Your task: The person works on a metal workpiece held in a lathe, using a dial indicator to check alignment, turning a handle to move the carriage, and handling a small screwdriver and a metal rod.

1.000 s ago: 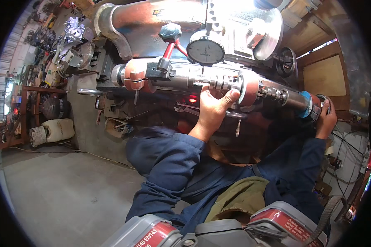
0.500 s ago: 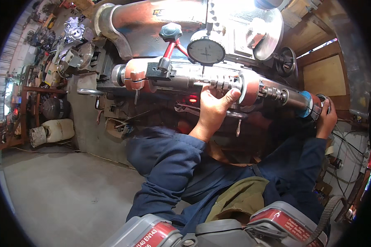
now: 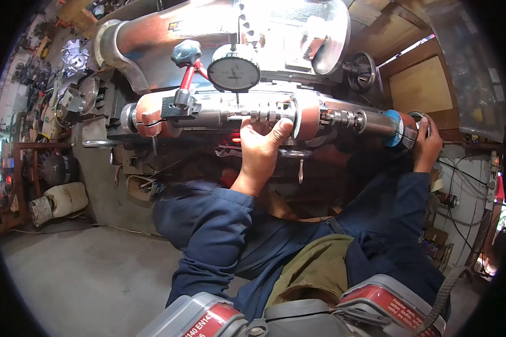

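1 dial gauge (image 3: pixel 234 74), 1 lobed shaft (image 3: pixel 271 115) along machine (image 3: pixel 202 135) front edge, 3 orange collars (image 3: pixel 307 119) | 1 box (image 3: pixel 142 190) below machine's left end, contents unclear; 1 jug (image 3: pixel 67 200), inside hidden | left hand (image 3: pixel 260 153): thumb and fingers slightly parted, gripping lobed shaft, fingertips hidden; right hand (image 3: pixel 429 146): fingers curled round ring (image 3: pixel 420 119), machine's right end

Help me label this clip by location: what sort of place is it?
Probably a machine workshop: a dial gauge points down at a lobed metal shaft, with a handwheel beyond.
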Demonstrator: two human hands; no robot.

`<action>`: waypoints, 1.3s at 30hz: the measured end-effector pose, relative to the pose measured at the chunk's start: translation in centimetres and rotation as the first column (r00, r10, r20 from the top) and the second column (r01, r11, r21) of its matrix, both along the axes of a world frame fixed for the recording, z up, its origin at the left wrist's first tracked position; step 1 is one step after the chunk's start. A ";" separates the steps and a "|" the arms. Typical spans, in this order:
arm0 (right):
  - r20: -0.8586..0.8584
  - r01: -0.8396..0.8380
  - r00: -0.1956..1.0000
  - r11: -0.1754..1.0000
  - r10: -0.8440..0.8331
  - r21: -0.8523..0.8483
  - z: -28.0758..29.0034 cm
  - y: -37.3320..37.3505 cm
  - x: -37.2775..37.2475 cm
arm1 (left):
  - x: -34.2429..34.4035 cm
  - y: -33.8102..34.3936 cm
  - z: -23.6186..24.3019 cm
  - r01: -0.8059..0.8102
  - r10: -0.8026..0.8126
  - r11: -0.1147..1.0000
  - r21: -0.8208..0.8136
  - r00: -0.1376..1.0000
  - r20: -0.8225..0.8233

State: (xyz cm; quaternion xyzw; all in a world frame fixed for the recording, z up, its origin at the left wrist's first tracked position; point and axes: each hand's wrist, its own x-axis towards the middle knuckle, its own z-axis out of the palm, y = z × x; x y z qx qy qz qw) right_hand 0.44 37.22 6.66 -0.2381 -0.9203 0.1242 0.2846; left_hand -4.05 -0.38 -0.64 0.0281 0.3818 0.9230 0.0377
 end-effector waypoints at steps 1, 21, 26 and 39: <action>0.003 0.001 1.000 1.000 -0.001 0.002 0.0 0.0 0.0 | 0.0 0.0 0.0 0.009 -0.009 1.000 0.009 1.000 -0.003; -0.007 -0.019 1.000 0.999 0.019 0.028 -0.2 0.3 0.0 | 0.0 0.0 -0.9 -0.006 0.006 0.999 -0.037 1.000 -0.012; -0.009 -0.017 1.000 0.999 0.017 0.029 -0.2 0.2 0.1 | 0.1 -0.1 -1.0 -0.024 0.020 0.992 -0.122 0.999 -0.029; -0.038 0.009 0.999 0.998 -0.007 0.063 -0.5 -0.2 0.1 | 0.2 0.3 -0.8 -0.100 0.092 0.979 -0.179 0.994 -0.051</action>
